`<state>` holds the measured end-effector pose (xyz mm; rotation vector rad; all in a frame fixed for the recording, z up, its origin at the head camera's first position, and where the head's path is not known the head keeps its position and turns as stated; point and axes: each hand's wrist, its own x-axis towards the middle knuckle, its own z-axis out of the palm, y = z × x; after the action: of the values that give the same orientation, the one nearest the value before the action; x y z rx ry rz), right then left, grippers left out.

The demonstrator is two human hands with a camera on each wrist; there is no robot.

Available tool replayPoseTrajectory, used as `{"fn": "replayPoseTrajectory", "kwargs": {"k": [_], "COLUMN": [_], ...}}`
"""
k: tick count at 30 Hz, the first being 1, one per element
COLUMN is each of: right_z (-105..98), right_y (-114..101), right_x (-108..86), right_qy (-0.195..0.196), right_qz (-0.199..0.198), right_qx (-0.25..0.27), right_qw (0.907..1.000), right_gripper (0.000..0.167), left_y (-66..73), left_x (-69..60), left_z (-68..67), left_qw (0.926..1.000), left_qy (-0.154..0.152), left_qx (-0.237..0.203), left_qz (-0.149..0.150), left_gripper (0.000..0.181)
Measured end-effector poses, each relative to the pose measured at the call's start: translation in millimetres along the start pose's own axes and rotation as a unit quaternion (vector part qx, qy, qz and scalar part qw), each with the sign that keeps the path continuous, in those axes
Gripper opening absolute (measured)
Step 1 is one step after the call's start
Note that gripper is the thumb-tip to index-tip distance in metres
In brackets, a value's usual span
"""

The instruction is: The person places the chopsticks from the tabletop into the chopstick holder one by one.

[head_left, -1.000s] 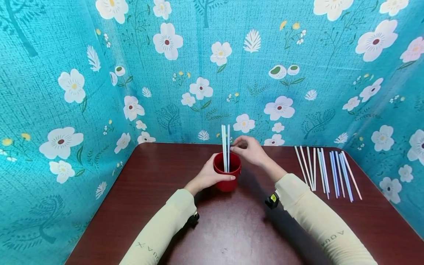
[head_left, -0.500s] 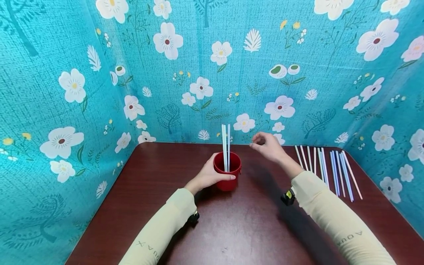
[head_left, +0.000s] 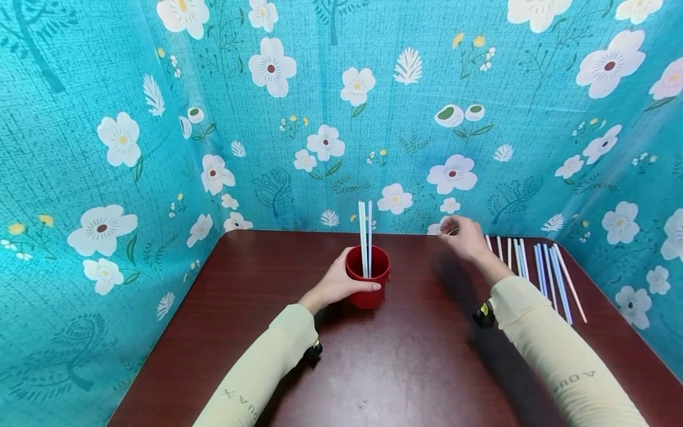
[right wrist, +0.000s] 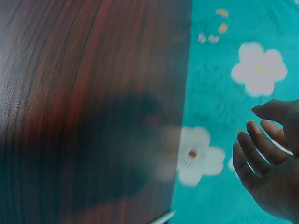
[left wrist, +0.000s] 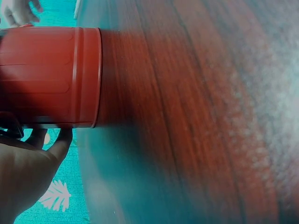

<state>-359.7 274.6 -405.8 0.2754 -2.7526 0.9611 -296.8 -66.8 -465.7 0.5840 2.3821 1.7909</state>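
My left hand [head_left: 337,281] grips a small red bucket [head_left: 368,299] at the middle of the table, its thumb along the near side. In the left wrist view, fingers [left wrist: 61,143] touch the wall of the bucket [left wrist: 51,77]. Several thin pale sticks [head_left: 364,237] stand upright in it, rising well above the rim. To the right, my right hand [head_left: 466,239] hovers over the table's back edge, between the bucket and a group of loose sticks. In the right wrist view, that hand [right wrist: 268,158] holds nothing, its fingers loosely bent.
Several pastel sticks [head_left: 560,279], white, blue and pinkish, lie side by side at the table's right; my right hand and arm cover some. The dark red-brown table [head_left: 256,267] backs onto a turquoise flowered cloth [head_left: 299,178].
My right hand has moved right, away from the sticks in the bucket and toward the loose ones. My left hand keeps its grip on the bucket, which stays put.
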Motion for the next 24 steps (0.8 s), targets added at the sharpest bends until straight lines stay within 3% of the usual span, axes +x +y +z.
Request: {"fn": "replayPoseTrajectory", "kwargs": {"k": [10, 24], "right_z": [-9.6, -15.9], "right_y": [43.1, 76.0], "right_x": [-7.8, -19.9], "right_qy": [0.007, -0.036], "right_qz": [0.030, 0.074], "right_qx": [-0.066, -0.117], "right_qw": [0.9973, 0.9897], "right_gripper": [0.023, 0.036], "left_y": [-0.6, -0.1], "left_x": [0.3, -0.1], "left_z": [0.5, 0.2], "left_qw": [1.0000, 1.0000], "left_qy": [0.002, -0.001], "left_qx": [-0.001, -0.007], "left_qz": [-0.001, 0.000], "left_gripper": [0.084, 0.084]}}
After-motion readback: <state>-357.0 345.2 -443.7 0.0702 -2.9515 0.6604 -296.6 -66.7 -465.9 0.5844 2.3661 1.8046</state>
